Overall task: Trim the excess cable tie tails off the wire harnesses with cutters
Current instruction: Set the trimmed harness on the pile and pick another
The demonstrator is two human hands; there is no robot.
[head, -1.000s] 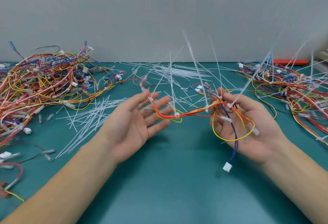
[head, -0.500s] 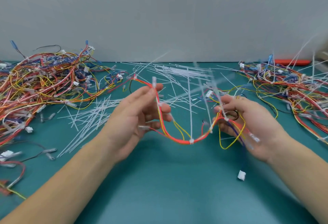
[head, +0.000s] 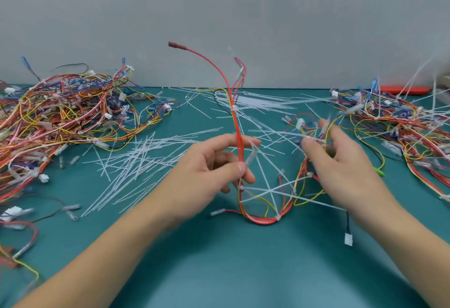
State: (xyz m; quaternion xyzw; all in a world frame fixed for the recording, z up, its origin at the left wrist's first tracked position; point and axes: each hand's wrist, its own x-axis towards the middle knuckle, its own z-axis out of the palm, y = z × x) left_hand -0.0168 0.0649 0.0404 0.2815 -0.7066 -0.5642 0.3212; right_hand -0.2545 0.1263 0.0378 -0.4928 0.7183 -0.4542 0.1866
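My left hand (head: 209, 168) pinches the wire harness (head: 239, 151) upright above the table (head: 219, 259); its loop sags toward my blurred right hand (head: 341, 166), whose grip I cannot tell. Bare table lies nearer me than the harness.

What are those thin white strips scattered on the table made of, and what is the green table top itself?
The white strips look like plastic, probably nylon cable-tie tails: thin, straight, slightly translucent, springy rather than limp. The table top looks like a matte teal rubber or vinyl mat, smooth and without glare; the picture leaves the exact material open.
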